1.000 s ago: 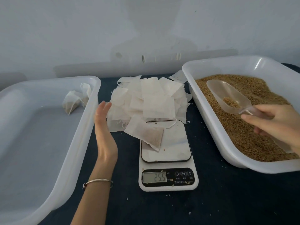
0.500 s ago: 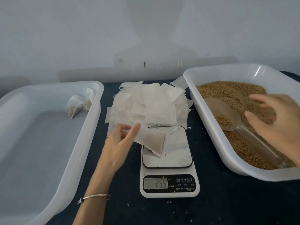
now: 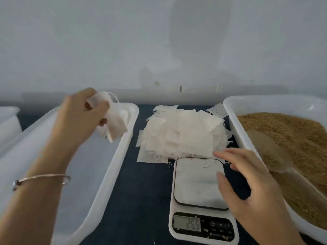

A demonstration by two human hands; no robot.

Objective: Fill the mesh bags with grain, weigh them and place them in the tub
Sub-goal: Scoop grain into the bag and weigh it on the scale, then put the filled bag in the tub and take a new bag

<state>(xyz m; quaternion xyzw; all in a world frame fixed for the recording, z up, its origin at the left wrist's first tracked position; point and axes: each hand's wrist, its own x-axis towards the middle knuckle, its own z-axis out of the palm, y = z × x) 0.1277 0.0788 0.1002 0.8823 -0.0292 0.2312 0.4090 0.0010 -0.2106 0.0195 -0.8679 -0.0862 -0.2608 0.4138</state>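
Note:
My left hand (image 3: 79, 117) grips a filled white mesh bag (image 3: 114, 119) and holds it over the far end of the empty-looking white tub (image 3: 113, 167) on the left. My right hand (image 3: 247, 181) hovers open over the right side of the white scale (image 3: 201, 197), fingers spread toward the pile of empty mesh bags (image 3: 180, 137). The scale's platform is bare and its display reads 25.5. On the right, a white tray of brown grain (image 3: 290, 138) holds a clear plastic scoop (image 3: 272, 154) lying in the grain.
A dark blue cloth (image 3: 141, 200) covers the table between tub, scale and tray. A pale wall (image 3: 159, 50) stands close behind. Another white container's corner (image 3: 8, 117) shows at the far left.
My left hand has picked the filled bag off the scale and carried it left over the tub. My right hand left the scoop in the grain and moved left toward the scale.

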